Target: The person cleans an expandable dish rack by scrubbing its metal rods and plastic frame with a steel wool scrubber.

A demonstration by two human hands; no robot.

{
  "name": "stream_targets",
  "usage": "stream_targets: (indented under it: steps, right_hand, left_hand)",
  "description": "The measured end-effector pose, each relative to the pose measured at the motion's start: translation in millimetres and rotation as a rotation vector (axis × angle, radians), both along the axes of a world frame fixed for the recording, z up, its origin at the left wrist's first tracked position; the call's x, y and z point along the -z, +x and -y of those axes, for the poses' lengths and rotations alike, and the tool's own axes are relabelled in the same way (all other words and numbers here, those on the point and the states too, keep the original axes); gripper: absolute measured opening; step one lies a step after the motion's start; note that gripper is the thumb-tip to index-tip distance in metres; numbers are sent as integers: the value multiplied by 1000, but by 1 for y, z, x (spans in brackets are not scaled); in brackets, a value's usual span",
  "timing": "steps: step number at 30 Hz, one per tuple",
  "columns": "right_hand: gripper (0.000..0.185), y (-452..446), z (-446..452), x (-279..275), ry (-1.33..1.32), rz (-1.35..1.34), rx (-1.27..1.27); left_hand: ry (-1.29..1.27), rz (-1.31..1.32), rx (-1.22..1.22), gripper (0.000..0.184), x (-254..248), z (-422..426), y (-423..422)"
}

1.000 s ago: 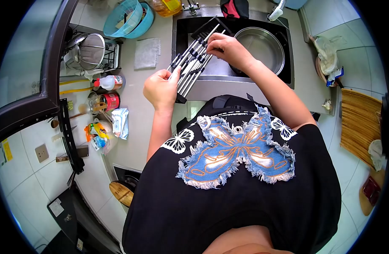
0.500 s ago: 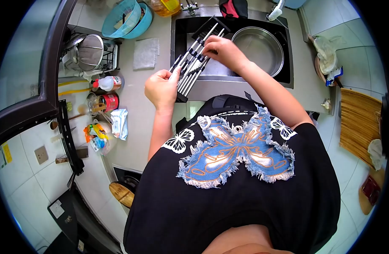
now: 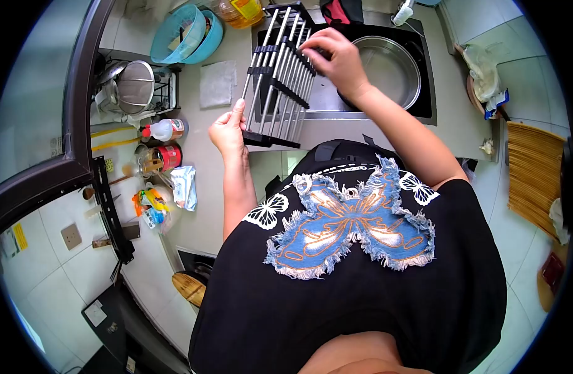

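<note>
A folding dish drying rack (image 3: 271,78) with metal rods and black plastic joints is held up over the left part of the sink, opened into a wedge. Its near left corner is gripped by my left hand (image 3: 228,131), thumb along the end rod. On the rack's right side, my right hand (image 3: 336,59) has its fingers closed at the rods near the black joints. Behind the rack, much of the black sink (image 3: 428,81) is hidden. A round metal basin (image 3: 389,68) sits in the sink, right of my right hand.
Left of the sink lie a grey cloth (image 3: 217,84) and blue plastic bowls (image 3: 202,53). An oil bottle (image 3: 241,9) stands behind. Along the left counter are a dish rack with strainers (image 3: 137,87), a red-capped bottle (image 3: 165,129), a jar (image 3: 167,157) and a wipes pack (image 3: 184,187).
The drying rack has gone from a narrow, flattened bundle to a wider, spread shape. My left hand has shifted left and slightly down, and my right hand slightly right and up.
</note>
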State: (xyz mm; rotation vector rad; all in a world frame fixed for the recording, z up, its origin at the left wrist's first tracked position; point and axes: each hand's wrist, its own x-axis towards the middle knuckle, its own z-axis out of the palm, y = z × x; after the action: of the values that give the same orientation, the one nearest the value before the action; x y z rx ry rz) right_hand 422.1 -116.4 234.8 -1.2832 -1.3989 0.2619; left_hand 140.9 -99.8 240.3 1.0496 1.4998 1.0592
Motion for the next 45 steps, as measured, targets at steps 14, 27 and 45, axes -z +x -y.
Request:
stream_targets:
  steps: [14,27,45]
  right_hand:
    - [15,-11,-28,-12,94,50,-95]
    - [8,-16,-27,4,70,328,-356]
    - [5,-12,-20,0,93,253,-327]
  left_hand:
    - [-265,514,-8,23,26,7,15]
    - [-101,369,26,27,26,17,11]
    - [-105,390,29,30,21,23,15]
